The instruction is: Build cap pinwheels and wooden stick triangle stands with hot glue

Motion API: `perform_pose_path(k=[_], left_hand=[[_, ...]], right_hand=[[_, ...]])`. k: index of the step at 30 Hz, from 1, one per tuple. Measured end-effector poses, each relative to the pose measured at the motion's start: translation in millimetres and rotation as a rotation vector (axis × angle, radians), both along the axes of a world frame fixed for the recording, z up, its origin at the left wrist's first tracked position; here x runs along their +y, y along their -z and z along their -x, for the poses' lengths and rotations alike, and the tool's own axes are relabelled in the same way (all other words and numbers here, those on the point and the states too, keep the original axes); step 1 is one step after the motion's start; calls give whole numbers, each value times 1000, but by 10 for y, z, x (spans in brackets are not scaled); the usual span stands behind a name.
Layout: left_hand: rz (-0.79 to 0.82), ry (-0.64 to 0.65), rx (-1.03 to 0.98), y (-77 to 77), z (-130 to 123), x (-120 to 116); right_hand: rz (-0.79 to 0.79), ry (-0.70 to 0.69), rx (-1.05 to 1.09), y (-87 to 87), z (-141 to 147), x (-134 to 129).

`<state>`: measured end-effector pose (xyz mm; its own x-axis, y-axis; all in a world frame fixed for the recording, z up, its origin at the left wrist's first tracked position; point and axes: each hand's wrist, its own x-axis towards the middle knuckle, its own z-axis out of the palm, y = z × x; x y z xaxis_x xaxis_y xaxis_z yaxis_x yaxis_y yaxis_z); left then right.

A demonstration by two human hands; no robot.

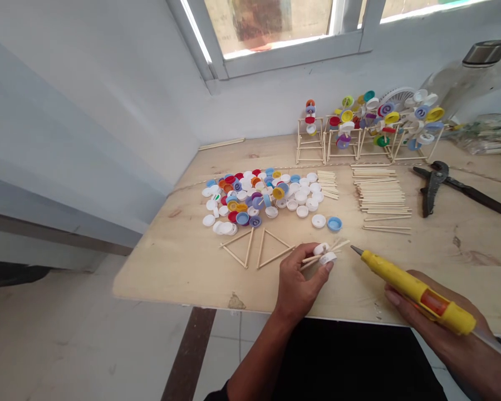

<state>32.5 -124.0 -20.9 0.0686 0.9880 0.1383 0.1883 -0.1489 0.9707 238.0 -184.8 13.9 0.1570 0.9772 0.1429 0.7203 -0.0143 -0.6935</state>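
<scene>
My left hand [303, 281] is closed around a small piece made of wooden sticks and white bottle caps [328, 258], raised a little over the table. In my right hand [432, 312] is a yellow hot glue gun [401, 278]. Its nozzle points left and lies close to the free stick ends of the held piece; whether they touch I cannot tell. Just beyond my left hand lie a white cap [318, 221] and a blue cap [334, 224]. Two stick triangles [236, 249] rest flat to the left of that hand.
Many coloured bottle caps [242, 218] are heaped mid-table. Rows of wooden sticks [379, 192] lie right of them, beside black-handled pliers [436, 184]. Along the wall stand several stick frames with cap wheels [344, 139]. A clear bottle [459, 83] and a plastic bag [490, 133] occupy the back right.
</scene>
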Motion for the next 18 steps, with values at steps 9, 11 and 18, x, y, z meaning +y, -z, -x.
perform_pose_path(k=[9, 11, 18], left_hand=[[-23, -1, 42, -13, -6, 3], [-24, -5, 52, -22, -8, 5], [-39, -3, 64, -35, -12, 1]], right_hand=[[40, -65, -32, 39, 57, -15], [31, -55, -49, 48, 51, -13], [-26, -62, -123, 70, 98, -4]])
